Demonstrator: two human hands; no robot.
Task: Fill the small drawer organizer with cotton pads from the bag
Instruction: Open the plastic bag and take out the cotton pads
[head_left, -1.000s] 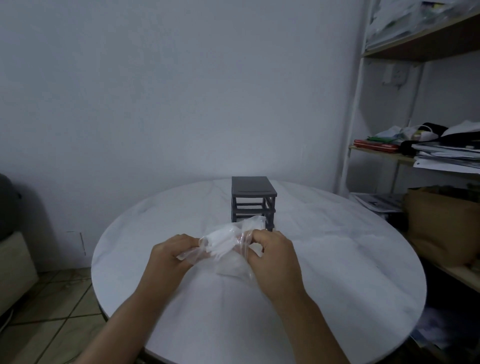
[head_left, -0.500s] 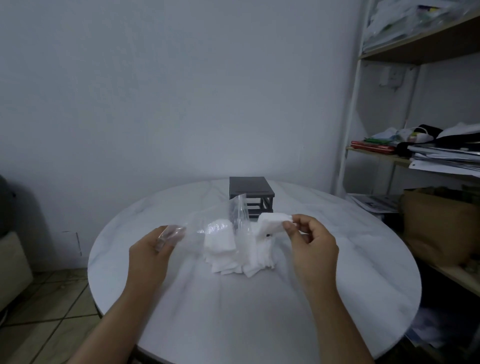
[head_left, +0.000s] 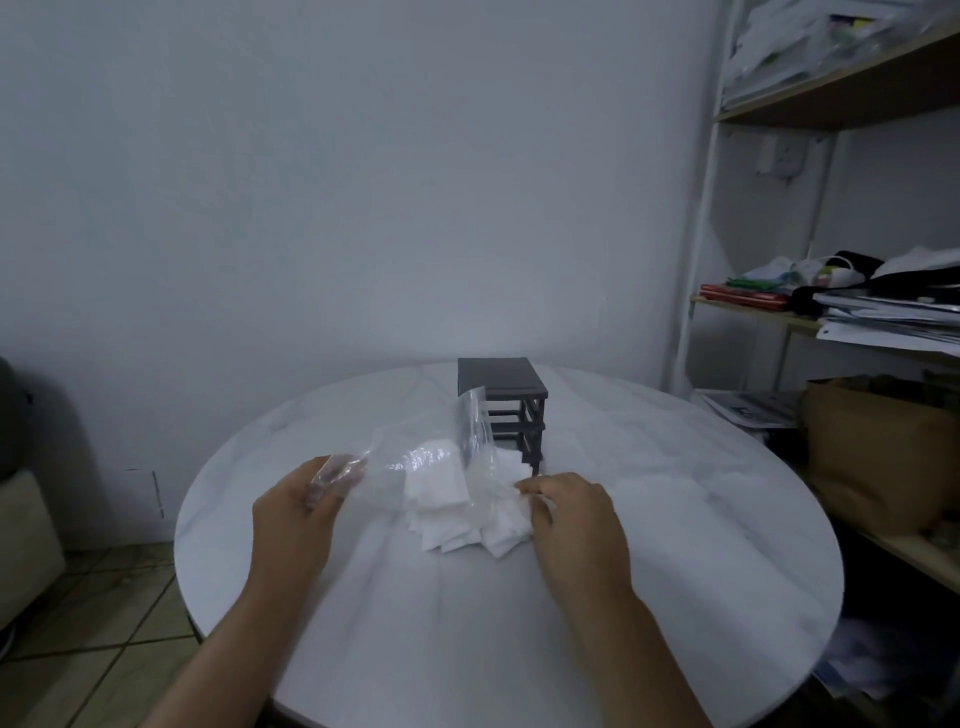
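Observation:
A clear plastic bag (head_left: 415, 457) lies open on the round white table (head_left: 675, 519), with my left hand (head_left: 301, 512) pinching its left corner. Square white cotton pads (head_left: 457, 525) spill from the bag into a loose pile on the tabletop. My right hand (head_left: 574, 512) rests on the right side of that pile, fingers curled onto the pads. The dark grey small drawer organizer (head_left: 506, 402) stands just behind the pile; its frame looks hollow, with no drawers showing in front.
A shelving unit (head_left: 831, 312) with papers, folders and clothes stands at the right. Below it sits a brown cardboard box (head_left: 878, 447). Tiled floor and a beige seat edge (head_left: 26, 540) show at the left.
Both hands pulled the bag open and pads spilled onto the table. My right hand, which lifted a pad half a second ago, has dropped onto the pile.

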